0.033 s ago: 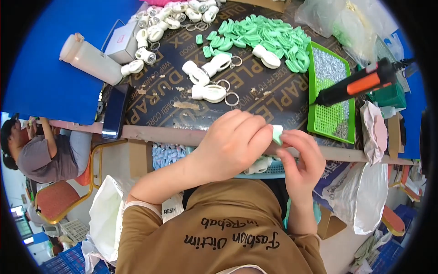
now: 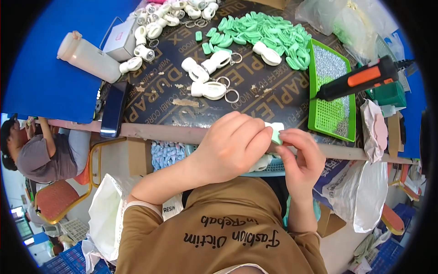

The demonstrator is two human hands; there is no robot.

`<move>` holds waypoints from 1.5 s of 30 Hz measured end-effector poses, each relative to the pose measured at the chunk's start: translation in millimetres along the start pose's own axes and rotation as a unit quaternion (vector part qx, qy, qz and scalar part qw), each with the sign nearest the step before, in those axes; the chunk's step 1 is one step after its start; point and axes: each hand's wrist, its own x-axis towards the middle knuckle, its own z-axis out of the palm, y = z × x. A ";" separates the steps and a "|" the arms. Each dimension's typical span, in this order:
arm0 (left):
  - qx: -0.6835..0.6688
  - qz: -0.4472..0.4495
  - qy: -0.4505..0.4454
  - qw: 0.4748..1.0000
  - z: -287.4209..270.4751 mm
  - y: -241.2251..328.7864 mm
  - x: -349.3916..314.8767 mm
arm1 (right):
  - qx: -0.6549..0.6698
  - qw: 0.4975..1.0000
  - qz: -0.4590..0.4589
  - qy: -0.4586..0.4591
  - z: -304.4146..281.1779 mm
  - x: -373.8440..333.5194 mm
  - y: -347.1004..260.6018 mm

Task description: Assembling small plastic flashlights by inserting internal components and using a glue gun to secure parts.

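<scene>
At the table's near edge, my left hand [image 2: 237, 144] is closed round a white plastic piece [image 2: 275, 124], most of it hidden behind my fingers. Against it sits a small mint-green plastic piece [image 2: 276, 136]. My right hand [image 2: 301, 153] pinches that green piece between thumb and fingertips. Beyond my hands lie a few white key-ring lights, one with its ring toward me [image 2: 210, 90] and another farther right [image 2: 267, 54]. A heap of loose mint-green pieces [image 2: 269, 34] spreads behind them.
On the right, a black and orange electric screwdriver [image 2: 358, 81] lies across a green tray [image 2: 312, 91] of small screws. A phone [image 2: 114, 109], a white bottle [image 2: 86, 57] and more white lights [image 2: 155, 29] are at left. A seated person [image 2: 43, 153] is farther left.
A little more of the white piece shows between my hands, and my right fingertips have shifted slightly on the green piece. The whole view has moved a touch.
</scene>
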 end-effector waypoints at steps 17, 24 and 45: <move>-0.171 -0.207 -0.126 0.955 25.7 -27.0 -29.0 | -0.254 0.914 -0.268 -0.168 -5.6 27.1 27.4; -0.171 -0.212 -0.126 0.954 24.2 -28.6 -28.1 | -0.265 0.900 -0.286 -0.197 -4.4 31.7 25.0; -0.183 -0.173 -0.103 0.962 23.7 -24.0 -24.8 | 0.021 0.917 -0.214 0.336 -66.0 36.3 44.3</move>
